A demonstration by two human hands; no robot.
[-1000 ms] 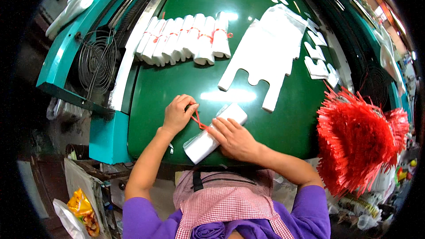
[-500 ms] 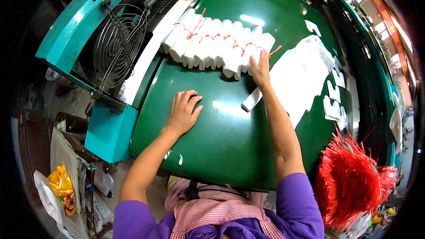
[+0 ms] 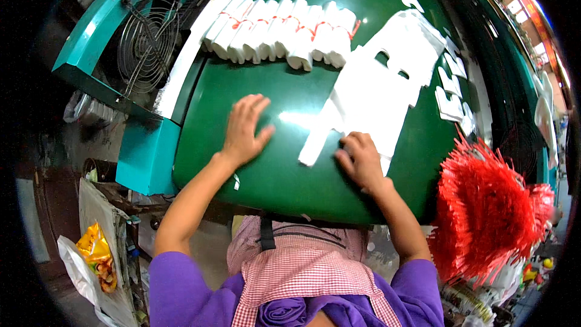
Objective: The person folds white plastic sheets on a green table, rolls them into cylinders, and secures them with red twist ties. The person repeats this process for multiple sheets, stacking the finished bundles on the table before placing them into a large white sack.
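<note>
My left hand (image 3: 244, 130) is over the green tabletop (image 3: 248, 178), empty, with the thumb spread from the fingers. Toward the near side, my right hand (image 3: 361, 160) has its fingers loosely bent and its thumb apart, gripping nothing that I can see. Its fingertips are beside the near end of a flat stack of white plastic bags (image 3: 369, 94), which has handle-like cutouts and a narrow strip folded out on its left. Farther off, several rolled bundles of white bags (image 3: 260, 30) lie side by side, bound with red ties.
Small white cut pieces (image 3: 449, 103) lie along the table's right side. A big bunch of red plastic strips (image 3: 484, 212) hangs at the near right. On the left are a teal machine frame (image 3: 145, 157) and a round wire fan guard (image 3: 148, 48).
My right hand has left the right end of the bundle row and come back toward me, beside the bag stack. My left hand has lifted slightly, and the whole view has shifted.
</note>
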